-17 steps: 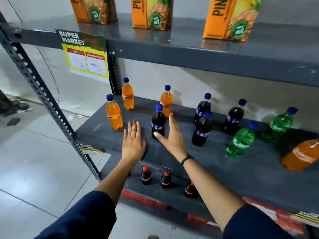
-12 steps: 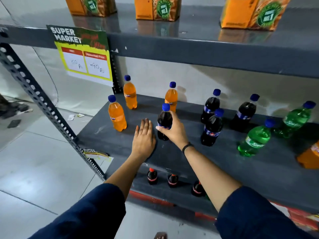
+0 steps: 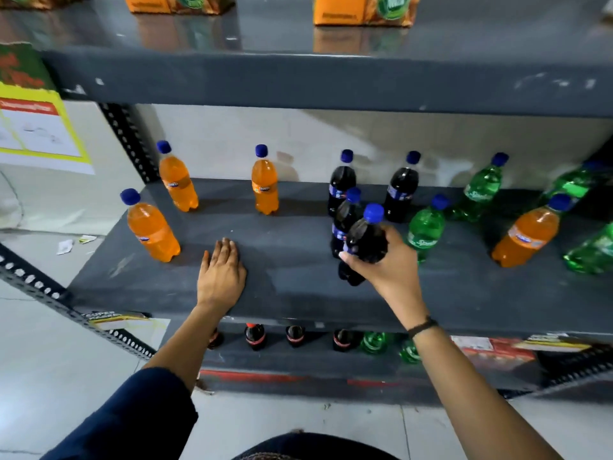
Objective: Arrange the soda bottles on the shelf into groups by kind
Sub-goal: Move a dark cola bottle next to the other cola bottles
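Grey shelf carries orange bottles, cola bottles, green bottles.

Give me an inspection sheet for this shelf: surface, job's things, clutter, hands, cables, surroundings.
Surface: grey middle shelf, bare at front left.
Job's things: three orange bottles at left, a fourth orange bottle stray among green bottles at right; three dark cola bottles standing mid-shelf, a fourth, the held cola bottle, tilted beside them.
Clutter: nothing seen on the shelf.
Hands: left hand flat on the shelf, empty; right hand gripping the held cola bottle.
Cables: nothing seen.
Surroundings: juice cartons above, small bottles below, price sign at left, paper scraps on the floor.
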